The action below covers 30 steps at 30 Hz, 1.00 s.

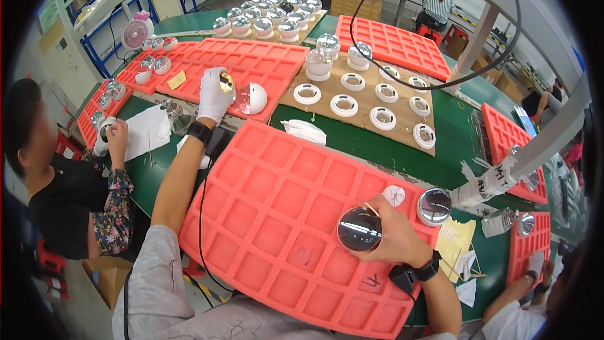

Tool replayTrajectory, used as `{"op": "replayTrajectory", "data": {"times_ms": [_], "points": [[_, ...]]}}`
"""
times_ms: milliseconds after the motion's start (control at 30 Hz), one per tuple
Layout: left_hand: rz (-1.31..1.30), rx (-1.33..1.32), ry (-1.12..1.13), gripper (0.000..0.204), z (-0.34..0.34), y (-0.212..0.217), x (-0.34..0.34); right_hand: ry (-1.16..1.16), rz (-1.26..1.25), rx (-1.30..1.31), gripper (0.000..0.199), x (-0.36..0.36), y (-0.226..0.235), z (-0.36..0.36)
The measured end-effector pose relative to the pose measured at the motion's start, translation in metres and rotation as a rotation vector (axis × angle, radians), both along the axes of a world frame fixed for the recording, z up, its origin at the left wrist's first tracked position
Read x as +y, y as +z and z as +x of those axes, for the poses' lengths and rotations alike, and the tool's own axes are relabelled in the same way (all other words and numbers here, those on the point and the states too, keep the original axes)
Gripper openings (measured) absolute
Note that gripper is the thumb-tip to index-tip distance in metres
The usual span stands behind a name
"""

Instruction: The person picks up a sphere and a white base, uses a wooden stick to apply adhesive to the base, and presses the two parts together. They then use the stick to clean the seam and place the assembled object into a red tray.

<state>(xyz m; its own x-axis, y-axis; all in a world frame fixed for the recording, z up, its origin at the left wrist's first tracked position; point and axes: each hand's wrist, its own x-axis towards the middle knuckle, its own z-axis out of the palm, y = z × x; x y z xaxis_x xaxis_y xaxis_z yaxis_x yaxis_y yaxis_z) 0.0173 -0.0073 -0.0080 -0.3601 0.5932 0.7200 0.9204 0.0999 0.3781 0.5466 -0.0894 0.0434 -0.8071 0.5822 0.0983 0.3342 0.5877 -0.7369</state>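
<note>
Mirror-chromed dome [359, 229], likely light, slick and smudge-prone, sits gripped in right hand [390, 234] fingers; gloved left hand [214, 93] grips another part [227, 82].

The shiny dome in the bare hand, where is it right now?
In the head view, the shiny dome sits low and right of centre, held in the right hand over the big orange tray, just left of a second mirrored dome.
</note>
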Motion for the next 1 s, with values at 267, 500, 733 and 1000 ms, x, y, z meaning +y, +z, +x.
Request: {"op": "replayTrajectory", "data": {"times_ms": [267, 500, 733, 1000], "points": [[0.009, 0.015, -0.015, 0.061, 0.0010, 0.0017, -0.0019, 0.004, 0.027, -0.014, 0.084, 0.0002, 0.0031, -0.0013], [-0.013, -0.009, -0.028, 0.062, 0.0014, 0.0047, -0.0038, 0.007, 0.029, -0.006, 0.086, 0.0003, -0.0001, -0.0007], [-0.012, -0.008, -0.032, 0.063, 0.0003, 0.0024, -0.0046, 0.012, 0.016, 0.006, 0.088, 0.0003, 0.0002, -0.0004], [-0.033, -0.016, -0.018, 0.067, -0.0020, 0.0008, -0.0012, 0.017, 0.014, 0.006, 0.089, 0.0012, -0.0007, 0.0003]]}}
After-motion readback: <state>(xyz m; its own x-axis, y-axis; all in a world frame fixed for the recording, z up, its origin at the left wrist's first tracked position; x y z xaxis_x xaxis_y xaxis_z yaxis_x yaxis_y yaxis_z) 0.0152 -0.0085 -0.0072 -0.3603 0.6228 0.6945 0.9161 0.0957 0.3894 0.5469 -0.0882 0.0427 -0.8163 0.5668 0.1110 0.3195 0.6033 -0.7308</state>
